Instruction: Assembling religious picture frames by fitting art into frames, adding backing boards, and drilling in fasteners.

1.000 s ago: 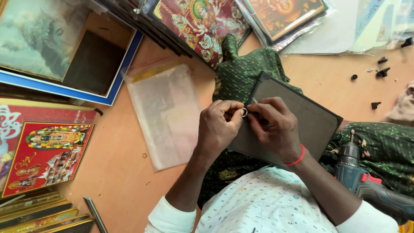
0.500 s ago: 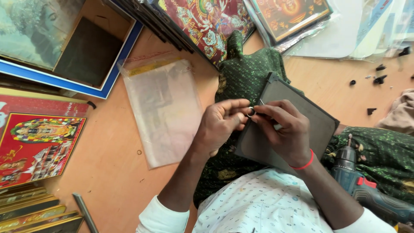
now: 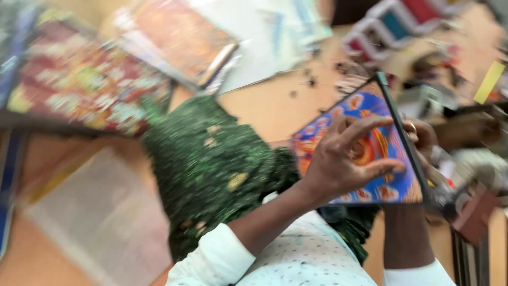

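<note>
The view is blurred by motion. I hold a small framed picture (image 3: 365, 153) upright, its blue and orange printed face turned toward me and its dark frame edge on the right. My left hand (image 3: 344, 159) lies spread over the printed face, fingers apart and pressing on it. My right hand (image 3: 420, 140) is mostly hidden behind the frame's right edge; only its fingers show, one with a ring, gripping that edge. My green patterned trouser leg (image 3: 211, 169) stretches out below the picture over the orange floor.
Several framed and loose colourful prints (image 3: 90, 85) lie at the upper left. A clear plastic sleeve (image 3: 100, 222) lies at the lower left. Small dark bits (image 3: 309, 82) dot the floor. Coloured frames (image 3: 402, 21) and blurred clutter fill the right side.
The picture, which lay back-up on my lap, is now lifted and turned with its printed face toward me. My view has swung to the right. Both hands moved right with it.
</note>
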